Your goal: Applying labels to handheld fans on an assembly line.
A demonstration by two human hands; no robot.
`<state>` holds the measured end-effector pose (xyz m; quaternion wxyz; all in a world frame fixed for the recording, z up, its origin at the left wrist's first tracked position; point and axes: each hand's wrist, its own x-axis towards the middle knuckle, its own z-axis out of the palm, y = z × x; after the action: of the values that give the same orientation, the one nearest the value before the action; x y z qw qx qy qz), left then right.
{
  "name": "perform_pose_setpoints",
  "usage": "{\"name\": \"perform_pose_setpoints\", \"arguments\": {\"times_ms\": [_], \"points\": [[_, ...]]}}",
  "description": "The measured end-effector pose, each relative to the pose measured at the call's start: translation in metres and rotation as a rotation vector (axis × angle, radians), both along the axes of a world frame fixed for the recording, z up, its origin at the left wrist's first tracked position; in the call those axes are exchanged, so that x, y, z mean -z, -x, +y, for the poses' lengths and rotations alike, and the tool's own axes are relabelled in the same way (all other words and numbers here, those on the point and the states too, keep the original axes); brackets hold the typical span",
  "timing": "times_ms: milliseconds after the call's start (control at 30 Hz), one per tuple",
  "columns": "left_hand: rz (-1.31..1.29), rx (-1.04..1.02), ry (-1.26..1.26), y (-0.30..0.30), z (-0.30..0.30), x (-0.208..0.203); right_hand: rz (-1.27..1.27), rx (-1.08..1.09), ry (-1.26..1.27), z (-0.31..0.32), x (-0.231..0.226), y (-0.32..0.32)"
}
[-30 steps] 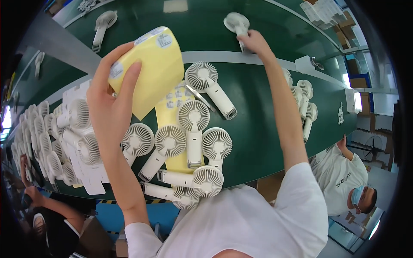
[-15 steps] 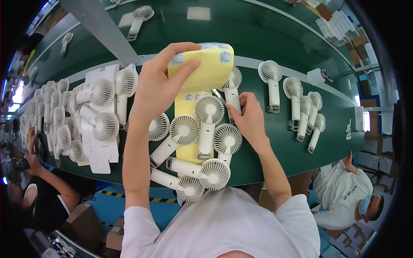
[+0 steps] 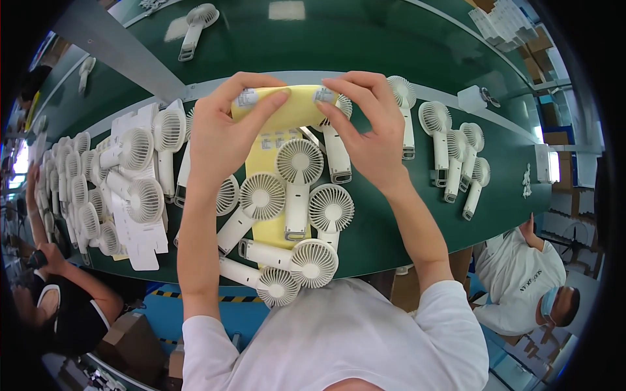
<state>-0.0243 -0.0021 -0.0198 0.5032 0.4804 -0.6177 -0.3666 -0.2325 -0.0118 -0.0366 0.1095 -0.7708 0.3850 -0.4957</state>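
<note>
Your left hand (image 3: 228,127) and right hand (image 3: 370,130) both pinch yellow sheet (image 3: 295,109); white labels (image 3: 246,98) on it, print unreadably tiny.

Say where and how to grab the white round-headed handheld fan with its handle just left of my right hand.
I'd free the right hand from the yellow label sheet, then grip the fan by its straight handle from the near right: it points toward you, bare green tabletop beside its end.
</note>
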Motion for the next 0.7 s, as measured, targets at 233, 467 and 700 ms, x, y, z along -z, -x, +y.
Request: {"name": "perform_pose_setpoints", "arguments": {"times_ms": [233, 467, 700], "points": [[-0.063, -0.142, -0.105, -0.002, -0.008, 0.007, -0.085, -0.023, 0.109, -0.021, 0.025, 0.003], [0.007, -0.337, -0.098, -0.025, -0.014, 0.005, 0.038, -0.159, -0.657, -0.053, 0.054, 0.045], [-0.01, -0.418, -0.084, -0.031, -0.016, 0.005, 0.107, -0.153, -0.652, -0.059, 0.064, 0.047]]}}
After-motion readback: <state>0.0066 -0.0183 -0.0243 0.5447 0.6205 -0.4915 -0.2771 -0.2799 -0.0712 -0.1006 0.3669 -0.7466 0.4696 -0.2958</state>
